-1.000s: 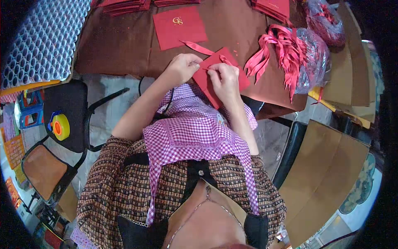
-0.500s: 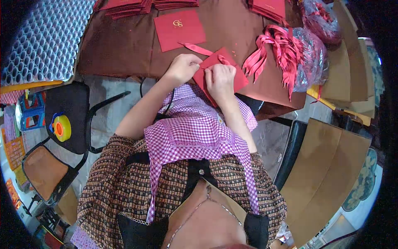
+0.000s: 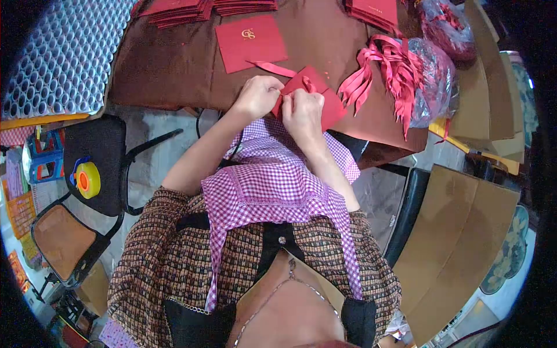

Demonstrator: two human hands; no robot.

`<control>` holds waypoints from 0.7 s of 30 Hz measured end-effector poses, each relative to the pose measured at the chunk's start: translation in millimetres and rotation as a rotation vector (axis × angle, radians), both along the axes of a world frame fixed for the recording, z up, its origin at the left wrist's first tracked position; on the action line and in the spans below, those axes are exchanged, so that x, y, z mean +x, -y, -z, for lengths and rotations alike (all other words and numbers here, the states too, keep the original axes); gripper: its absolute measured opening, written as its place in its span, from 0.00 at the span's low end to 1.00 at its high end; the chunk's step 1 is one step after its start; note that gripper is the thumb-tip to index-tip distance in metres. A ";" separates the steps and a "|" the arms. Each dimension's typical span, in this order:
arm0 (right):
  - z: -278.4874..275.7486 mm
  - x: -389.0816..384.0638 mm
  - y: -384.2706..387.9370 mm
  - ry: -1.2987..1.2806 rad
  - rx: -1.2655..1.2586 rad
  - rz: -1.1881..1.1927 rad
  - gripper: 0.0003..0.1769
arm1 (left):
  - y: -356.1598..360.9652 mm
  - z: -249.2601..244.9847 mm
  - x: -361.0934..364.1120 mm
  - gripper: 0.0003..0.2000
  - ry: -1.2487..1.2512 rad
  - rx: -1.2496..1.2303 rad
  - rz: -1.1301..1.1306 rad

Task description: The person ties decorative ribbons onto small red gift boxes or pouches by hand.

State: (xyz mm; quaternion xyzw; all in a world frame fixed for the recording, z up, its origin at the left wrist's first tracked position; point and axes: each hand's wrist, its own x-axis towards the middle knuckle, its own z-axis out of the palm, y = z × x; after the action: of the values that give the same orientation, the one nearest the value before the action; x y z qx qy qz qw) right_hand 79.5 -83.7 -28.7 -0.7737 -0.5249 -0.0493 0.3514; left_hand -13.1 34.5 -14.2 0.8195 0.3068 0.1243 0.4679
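Head view, the only view.

**Hands.** The left hand (image 3: 258,95) is curled, its thumb and forefinger pinched on the upper edge of the red card (image 3: 332,109). The right hand (image 3: 303,111) lies over the card's middle, with its fingertips closed on the ribbon (image 3: 268,67) where it meets the card. The knuckles hide the exact point of contact.

**Work piece.** The red card sits tilted at the near edge of the brown table cover (image 3: 162,64), partly overhanging it. The ribbon's free end trails up and to the left, flat on the cover. A small loop of it stands just above the right fingertips.

**Surroundings.**
- A card with a gold logo (image 3: 250,42) lies flat just beyond the hands.
- Stacks of red cards (image 3: 174,8) line the far edge.
- A loose ribbon bundle (image 3: 387,65) spills from a plastic bag (image 3: 436,81) to the right, near the hands but apart from them.
- A tape roll (image 3: 87,180) rests on a black chair (image 3: 96,145) to the left, well apart.

**Judgement.** The step in hand appears to be fitting the ribbon to the card at its upper edge. The strip is narrow and looks slick, so further handling calls for a firm fingertip pinch. The left hand needs to steady the card.
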 end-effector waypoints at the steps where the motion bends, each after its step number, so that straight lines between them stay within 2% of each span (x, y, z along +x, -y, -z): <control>1: -0.3 -0.6 0.8 -0.001 -0.001 0.003 0.07 | 1.4 -0.3 0.1 0.11 -0.001 0.030 -0.002; 8: -3.8 -2.2 1.1 0.042 0.027 -0.004 0.07 | 5.9 -0.6 -1.9 0.11 -0.004 0.060 -0.017; 10: -5.2 -2.0 2.0 0.044 0.035 0.001 0.07 | 7.6 -0.3 -1.7 0.11 0.025 0.178 -0.021; 14: -8.2 1.7 1.5 -0.108 -0.042 0.035 0.08 | 13.2 -5.2 -2.6 0.10 0.029 0.070 0.022; 18: -17.4 6.2 2.6 -0.211 -0.102 0.006 0.08 | 16.0 -9.5 -1.2 0.10 0.036 0.132 -0.007; 19: -21.6 6.6 3.3 -0.210 -0.103 0.007 0.08 | 14.2 -8.1 -0.8 0.10 0.044 0.132 0.008; 21: -30.5 8.5 5.2 -0.043 -0.107 -0.050 0.10 | 9.4 -9.6 0.1 0.10 0.054 0.135 0.022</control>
State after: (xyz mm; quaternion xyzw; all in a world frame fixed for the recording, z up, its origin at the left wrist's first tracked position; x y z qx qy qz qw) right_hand 88.0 -89.0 1.8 -0.7789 -0.5382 0.0041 0.3220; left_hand -13.0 25.1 -4.6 0.8488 0.2758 0.1617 0.4210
